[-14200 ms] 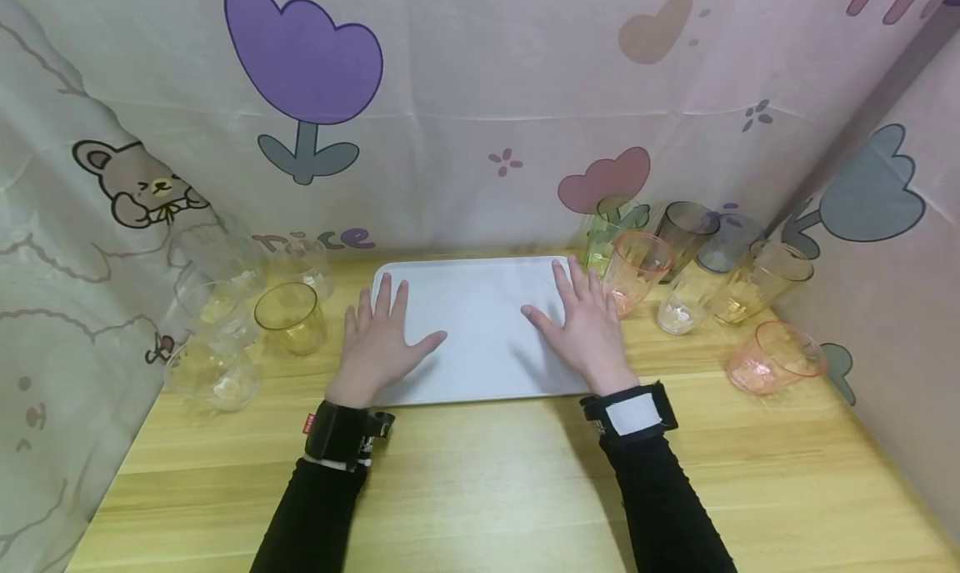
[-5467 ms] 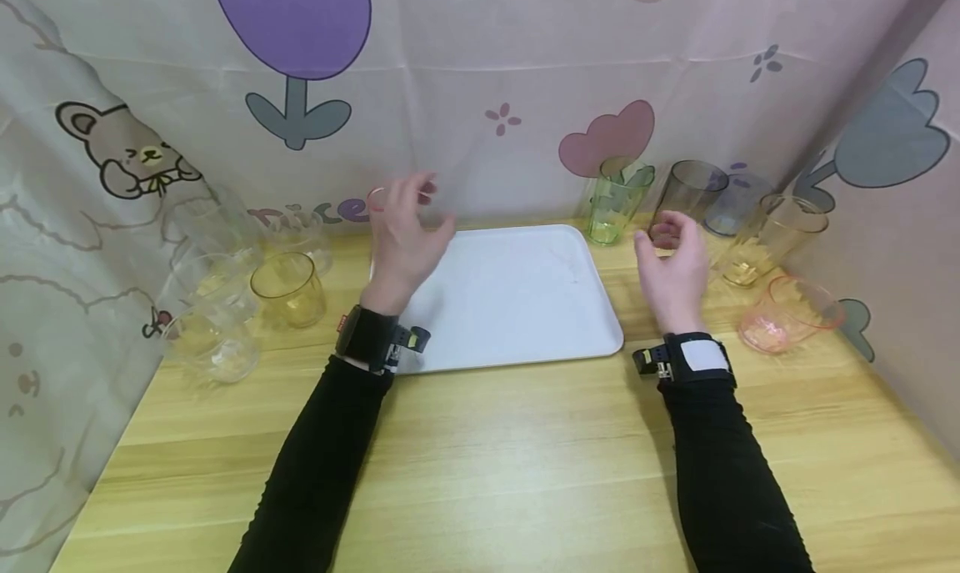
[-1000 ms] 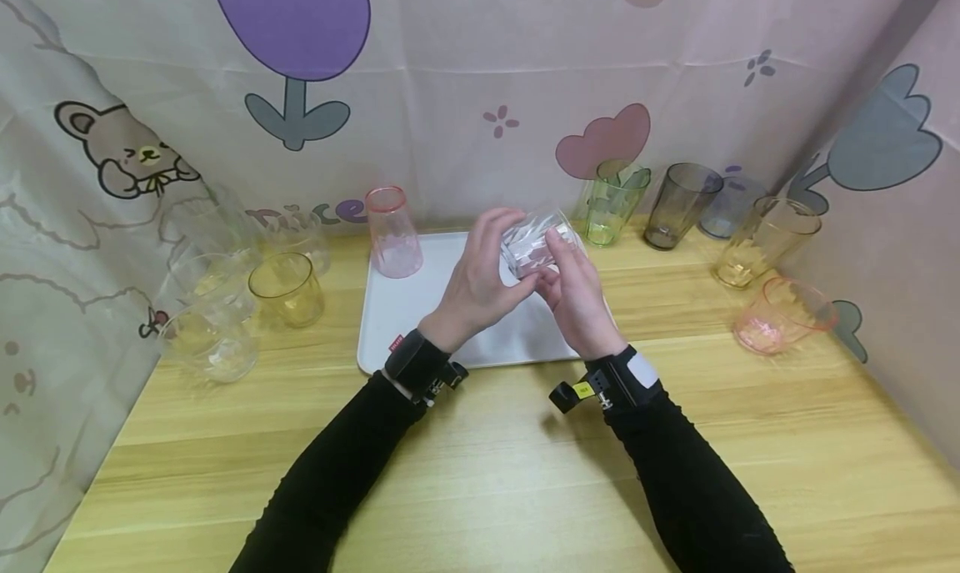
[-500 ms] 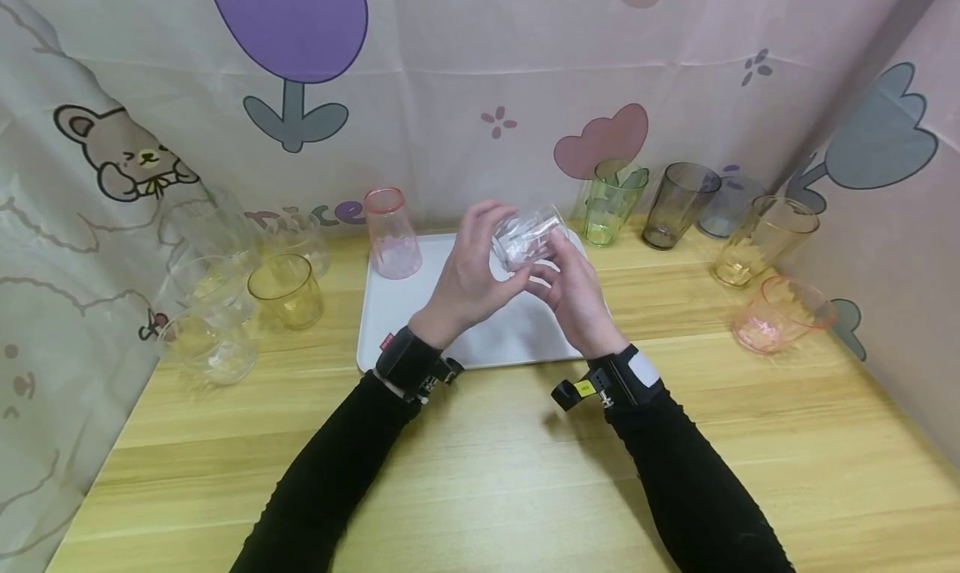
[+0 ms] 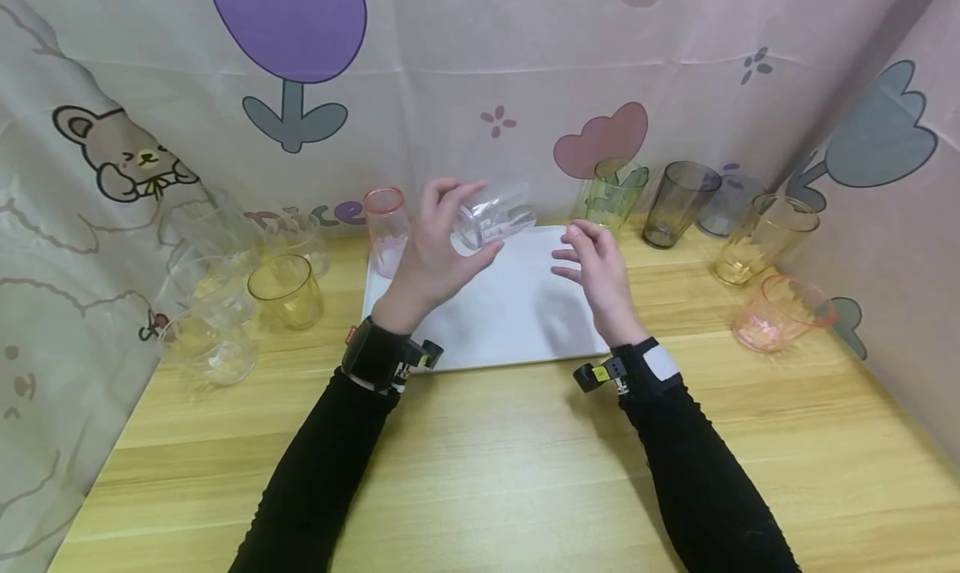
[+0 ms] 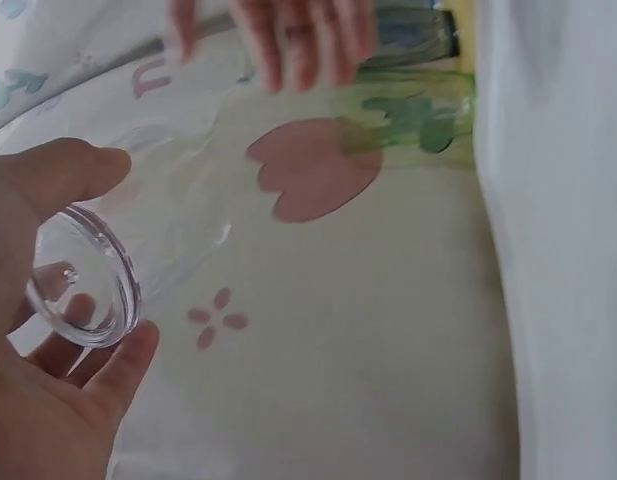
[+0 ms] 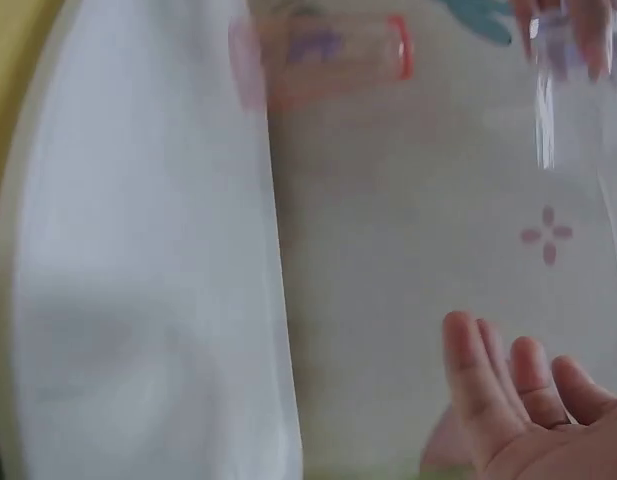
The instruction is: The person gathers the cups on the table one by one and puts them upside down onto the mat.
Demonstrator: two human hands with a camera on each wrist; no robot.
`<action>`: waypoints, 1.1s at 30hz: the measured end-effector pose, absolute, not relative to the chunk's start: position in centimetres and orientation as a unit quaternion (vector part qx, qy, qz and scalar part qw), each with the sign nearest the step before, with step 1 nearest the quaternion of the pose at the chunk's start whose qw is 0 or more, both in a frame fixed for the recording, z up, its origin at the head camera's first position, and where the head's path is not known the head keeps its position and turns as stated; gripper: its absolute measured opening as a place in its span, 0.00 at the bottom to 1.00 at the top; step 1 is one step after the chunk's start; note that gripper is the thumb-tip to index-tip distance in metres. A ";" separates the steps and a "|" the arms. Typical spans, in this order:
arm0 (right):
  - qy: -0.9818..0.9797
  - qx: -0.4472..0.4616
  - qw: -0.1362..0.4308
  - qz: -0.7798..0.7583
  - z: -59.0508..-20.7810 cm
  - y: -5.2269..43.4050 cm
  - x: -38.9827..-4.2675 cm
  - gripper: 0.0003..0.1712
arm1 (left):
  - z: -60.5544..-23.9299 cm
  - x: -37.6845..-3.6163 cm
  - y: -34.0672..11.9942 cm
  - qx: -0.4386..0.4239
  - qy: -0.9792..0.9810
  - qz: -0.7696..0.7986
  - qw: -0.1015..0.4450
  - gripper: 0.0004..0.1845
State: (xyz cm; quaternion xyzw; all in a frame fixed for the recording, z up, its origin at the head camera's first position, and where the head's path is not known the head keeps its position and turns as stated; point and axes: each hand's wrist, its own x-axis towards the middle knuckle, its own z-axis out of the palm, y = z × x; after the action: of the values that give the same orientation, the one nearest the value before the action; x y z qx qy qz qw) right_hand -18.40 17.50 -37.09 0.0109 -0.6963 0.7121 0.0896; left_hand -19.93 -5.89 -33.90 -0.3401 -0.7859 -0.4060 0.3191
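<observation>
My left hand grips a clear drinking glass by its base end, fingers and thumb around it. The glass is tilted nearly sideways above the white tray, its mouth pointing right. In the left wrist view the thick round base of the glass sits between thumb and fingers. My right hand hovers over the tray's right side, fingers loosely extended, holding nothing. The right wrist view shows its fingers apart from the glass. A pink-rimmed glass stands on the tray's back left corner, partly behind my left hand.
Right of the tray stand a green glass, a dark grey glass, a bluish glass, an amber glass and a pink glass. On the left are an amber cup and several clear cups. A printed curtain hangs behind.
Both hands held the clear glass before. The right hand has let go and moved right; the left hand has carried the glass left and slightly up. Earlier, the pink-rimmed glass came onto the tray.
</observation>
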 end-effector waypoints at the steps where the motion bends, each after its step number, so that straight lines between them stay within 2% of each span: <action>1: -0.718 0.003 0.095 0.689 -37.1 17.9 -18.5 0.33 | -33.7 -19.9 -6.2 -0.337 -0.787 -0.408 0.317 0.37; 9: -0.894 0.001 0.095 0.438 -37.3 21.9 -18.8 0.39 | -32.5 -19.9 -7.7 -0.308 -0.798 -0.414 0.310 0.39; 15: -0.937 0.020 0.026 0.348 -37.7 23.7 -19.3 0.39 | -31.8 -19.8 -8.9 -0.280 -0.811 -0.413 0.307 0.40; 20: -0.957 0.032 -0.044 0.286 -38.4 24.2 -19.6 0.39 | -31.5 -19.7 -9.9 -0.241 -0.821 -0.435 0.281 0.41; 27: -0.964 0.032 -0.065 0.258 -38.9 24.5 -19.8 0.34 | -31.0 -19.6 -11.3 -0.177 -0.853 -0.432 0.233 0.37; 33: -0.969 0.023 -0.069 0.235 -39.3 24.7 -20.1 0.27 | -30.8 -19.8 -12.4 -0.165 -0.874 -0.418 0.184 0.37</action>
State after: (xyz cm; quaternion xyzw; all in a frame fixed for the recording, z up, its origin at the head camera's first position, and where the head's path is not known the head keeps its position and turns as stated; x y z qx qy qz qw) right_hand -20.10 24.73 -39.31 0.0229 -0.9694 0.2346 -0.0693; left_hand -19.77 -12.40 -30.77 -0.1647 -0.8745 -0.4175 0.1839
